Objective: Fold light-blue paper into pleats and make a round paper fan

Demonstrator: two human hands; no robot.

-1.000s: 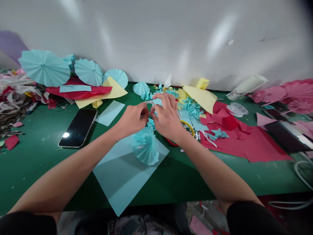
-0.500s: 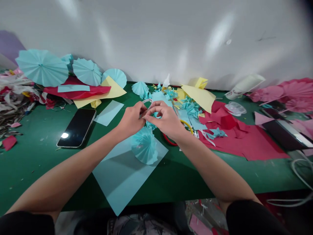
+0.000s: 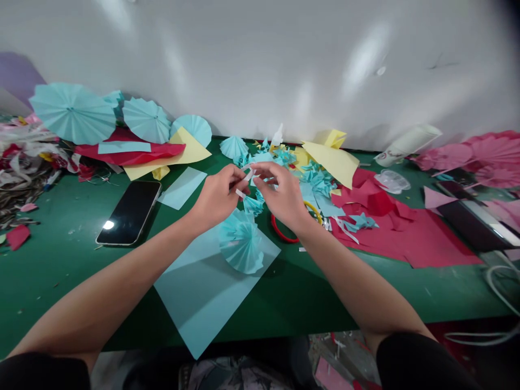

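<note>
- Your left hand [image 3: 217, 196] pinches the white strip [image 3: 249, 175], one end poking out below its fingertips.
- The strip's upper part runs between both hands' fingertips.
- Your right hand's [image 3: 282, 194] curled fingers meet it; whether they grip, you can't tell.

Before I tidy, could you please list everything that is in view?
Wall: one, grey-white, back
Table: one, green, throughout
Phone: one, black, left
Fans: several, blue and pink, back, middle, right
Large sheet: one, light blue, front middle
Folded pieces: many, light blue, middle
Coloured sheets: several, red, yellow, purple, pale blue, both sides
Scraps: many, mixed, far left
Handles: two, red and yellow, centre
Bottle: one, white, back middle
Cup or roll: one, white, back right
Plastic piece: one, clear, right
Dark objects: two or more, black, right
Cable: one, white, right edge
Strips: several, white, centre and right
Left hand: one, bare, holding a strip
Right hand: one, bare, fingertips at that strip
Sleeves: two, black, lower corners
</note>
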